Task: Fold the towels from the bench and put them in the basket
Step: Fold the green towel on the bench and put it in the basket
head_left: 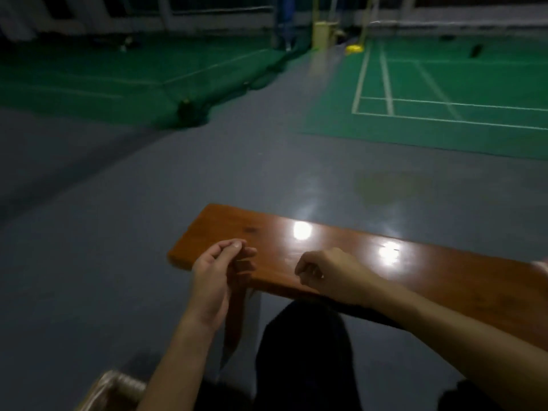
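In the head view, a glossy orange-brown wooden counter runs from the middle of the frame toward the right edge, with 2 bright light reflections on its top. The left hand is over the counter's left end, thumb and fingertips brought together in a narrow grip; whether anything is pinched there cannot be told through the blur. The right hand is over the counter's near edge at center, fingers curled loosely under the palm, and nothing shows in its grip. No towel can be made out on the visible counter top; a pale patch at the far right edge is too small to identify. The rim of a woven basket shows in the lower left corner, on the grey floor. Dark-clothed legs fill the bottom center. Green badminton courts with white lines lie across the upper frame.
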Available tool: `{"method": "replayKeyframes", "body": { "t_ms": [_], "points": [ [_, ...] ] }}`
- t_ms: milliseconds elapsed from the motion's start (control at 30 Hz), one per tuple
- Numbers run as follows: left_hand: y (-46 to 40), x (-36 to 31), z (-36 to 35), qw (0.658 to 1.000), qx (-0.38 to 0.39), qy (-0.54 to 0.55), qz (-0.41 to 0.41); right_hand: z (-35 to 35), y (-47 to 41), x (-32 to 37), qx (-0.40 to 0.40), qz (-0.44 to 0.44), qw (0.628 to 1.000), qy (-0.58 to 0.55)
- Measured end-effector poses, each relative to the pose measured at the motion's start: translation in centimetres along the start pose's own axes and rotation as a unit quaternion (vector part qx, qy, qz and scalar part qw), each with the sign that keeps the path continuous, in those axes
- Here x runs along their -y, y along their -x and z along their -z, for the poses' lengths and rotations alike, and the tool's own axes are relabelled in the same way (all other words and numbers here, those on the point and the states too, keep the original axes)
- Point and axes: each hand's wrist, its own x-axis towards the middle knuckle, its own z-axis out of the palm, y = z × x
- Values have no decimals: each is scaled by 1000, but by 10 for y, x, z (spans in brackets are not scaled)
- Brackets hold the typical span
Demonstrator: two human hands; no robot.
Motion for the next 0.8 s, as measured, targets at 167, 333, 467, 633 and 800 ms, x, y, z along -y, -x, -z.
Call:
{"method": "replayKeyframes", "body": {
  "t_ms": [167, 333, 467, 633, 800],
  "points": [
    [-6, 38, -124, 989, 126, -56, 48, 39, 87, -101, -37, -134, 990, 12],
    [4, 99, -230, 956, 237, -135, 106, 49, 174, -192, -84, -276, 957, -23],
    [17, 154, -306, 917, 308, -213, 135, 53, 237, -255, -122, -359, 925, -38],
    [39, 217, -385, 879, 362, -278, 139, 49, 311, -332, -184, -475, 860, -36],
    [63, 267, -456, 850, 395, -324, 130, 57, 350, -369, -235, -568, 788, -20]
  ]
}}
